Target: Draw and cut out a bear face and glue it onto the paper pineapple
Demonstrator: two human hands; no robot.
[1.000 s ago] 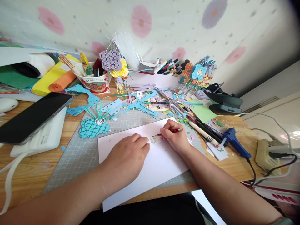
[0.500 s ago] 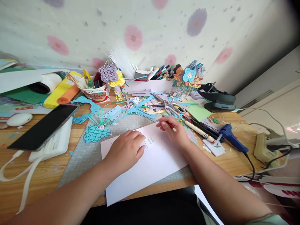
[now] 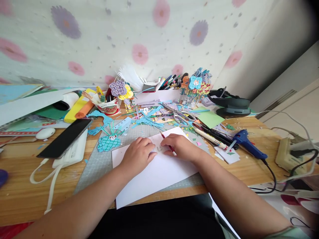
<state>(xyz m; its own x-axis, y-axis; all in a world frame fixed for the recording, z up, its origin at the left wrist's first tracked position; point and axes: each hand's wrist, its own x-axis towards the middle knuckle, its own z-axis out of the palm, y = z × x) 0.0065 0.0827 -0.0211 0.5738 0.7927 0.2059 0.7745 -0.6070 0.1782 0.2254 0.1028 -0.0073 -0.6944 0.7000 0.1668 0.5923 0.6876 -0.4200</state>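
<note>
A white sheet of paper [image 3: 149,182] lies slanted over a grey cutting mat [image 3: 92,169]. On the paper, between the hands, is a small grey drawing [image 3: 159,149]. My left hand [image 3: 140,154] rests palm down on the sheet, left of the drawing, fingers bent; something small and pale shows by its thumb, too small to name. My right hand [image 3: 178,146] is just right of the drawing, closed around a red pencil [image 3: 170,146] that crosses its fingers at a slant. A blue paper basket shape with a bear face [image 3: 109,142] lies on the mat to the left.
Scissors [image 3: 180,116] lie among paper scraps behind the sheet. A blue glue gun [image 3: 250,146], pens [image 3: 211,134] and a power strip [image 3: 289,156] are on the right. A black phone [image 3: 66,137] rests on a white box at left. Paper bucket [image 3: 109,106] stands behind.
My right hand has moved left and down, nearer the drawing and my left hand, with the pencil still in it. The camera view has tilted upward and shifted somewhat.
</note>
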